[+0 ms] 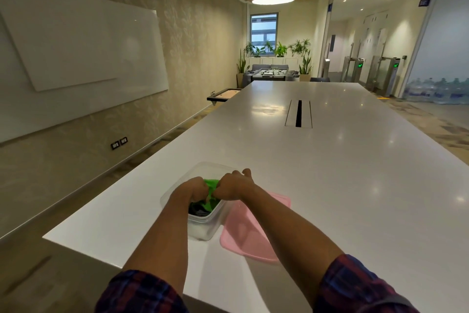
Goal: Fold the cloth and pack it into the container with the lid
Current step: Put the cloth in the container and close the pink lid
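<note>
A clear plastic container (203,226) stands on the white table (330,173) near its left front corner. Inside it lies a green cloth (212,187) with a dark part beneath. Both of my hands are in the container's opening, side by side. My left hand (196,187) is curled on the cloth at the left. My right hand (234,184) grips the cloth at the right. The hands hide most of the cloth. A pink lid (247,234) lies flat on the table just right of the container, partly under my right forearm.
The table's left edge and front corner (48,236) are close to the container. A cable slot (299,113) sits in the middle of the table, farther back. A whiteboard wall runs along the left; plants and a games table stand far behind.
</note>
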{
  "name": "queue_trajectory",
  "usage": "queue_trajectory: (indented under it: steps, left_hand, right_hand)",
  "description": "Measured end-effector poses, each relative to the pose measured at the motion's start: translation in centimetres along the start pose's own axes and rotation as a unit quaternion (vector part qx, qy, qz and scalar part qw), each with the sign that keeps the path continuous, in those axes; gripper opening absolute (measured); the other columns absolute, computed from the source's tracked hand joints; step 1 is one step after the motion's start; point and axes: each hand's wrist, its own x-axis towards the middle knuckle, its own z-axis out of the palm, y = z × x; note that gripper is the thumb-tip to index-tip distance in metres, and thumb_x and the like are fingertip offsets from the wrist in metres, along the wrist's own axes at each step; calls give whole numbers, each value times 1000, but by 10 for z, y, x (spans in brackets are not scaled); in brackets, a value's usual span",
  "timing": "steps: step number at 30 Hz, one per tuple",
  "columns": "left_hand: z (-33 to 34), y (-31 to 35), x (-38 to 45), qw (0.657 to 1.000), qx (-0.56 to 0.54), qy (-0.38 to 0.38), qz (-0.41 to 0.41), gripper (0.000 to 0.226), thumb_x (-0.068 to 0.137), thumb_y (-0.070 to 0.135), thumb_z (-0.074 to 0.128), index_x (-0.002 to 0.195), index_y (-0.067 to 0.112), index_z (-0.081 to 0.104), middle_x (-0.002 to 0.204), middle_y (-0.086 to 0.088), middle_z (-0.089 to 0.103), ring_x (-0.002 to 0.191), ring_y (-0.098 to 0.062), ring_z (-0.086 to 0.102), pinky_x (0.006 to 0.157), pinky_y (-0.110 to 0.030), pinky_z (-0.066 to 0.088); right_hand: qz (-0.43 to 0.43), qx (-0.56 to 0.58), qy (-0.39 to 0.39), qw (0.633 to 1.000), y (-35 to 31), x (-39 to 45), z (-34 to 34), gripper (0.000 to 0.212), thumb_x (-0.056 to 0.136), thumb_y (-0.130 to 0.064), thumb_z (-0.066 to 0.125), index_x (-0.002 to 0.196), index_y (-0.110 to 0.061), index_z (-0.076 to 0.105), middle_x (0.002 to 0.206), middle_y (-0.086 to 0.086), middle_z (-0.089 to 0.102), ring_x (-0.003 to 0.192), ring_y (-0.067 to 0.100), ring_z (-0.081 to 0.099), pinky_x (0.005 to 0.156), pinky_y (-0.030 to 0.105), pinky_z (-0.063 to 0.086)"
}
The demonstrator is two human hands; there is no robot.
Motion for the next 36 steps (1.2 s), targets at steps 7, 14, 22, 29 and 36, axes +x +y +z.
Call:
queue_trajectory:
  steps: [7,14,22,29,36]
  left_hand:
    - [10,-1,9,992,100,42,64,41,92,9,55,133,7,56,134,-16,55,113,-30,61,93,-34,52]
    - [9,-3,11,969,220,16,108,45,94,17,57,139,14,54,134,-10,61,119,-28,61,99,-36,49]
    - [20,7,10,958,259,49,117,39,95,29,56,131,11,59,133,-11,61,120,-31,59,105,-42,45]
    - [7,36,-2,889,341,265,154,38,85,22,58,123,19,65,147,-9,42,136,-32,37,110,-50,24]
    - [37,110,-28,862,256,278,338,23,78,20,52,95,13,67,95,-8,63,88,-33,64,71,-37,44]
  right_hand:
    - [21,32,42,998,7,12,7,47,98,-50,29,98,-17,62,120,6,68,122,25,49,108,55,20]
    - [-12,13,32,999,18,23,0,56,100,-49,34,120,-8,66,130,13,66,124,30,52,109,47,31]
    - [-78,32,147,986,35,15,4,62,107,-57,27,129,-17,68,140,7,61,132,29,49,111,49,34]
    - [48,190,306,932,81,-20,30,47,99,-34,58,144,-23,55,141,2,61,127,26,57,104,42,43]
    - [288,215,250,899,137,-56,54,47,91,-45,64,127,-15,56,125,8,63,117,31,61,93,41,49]
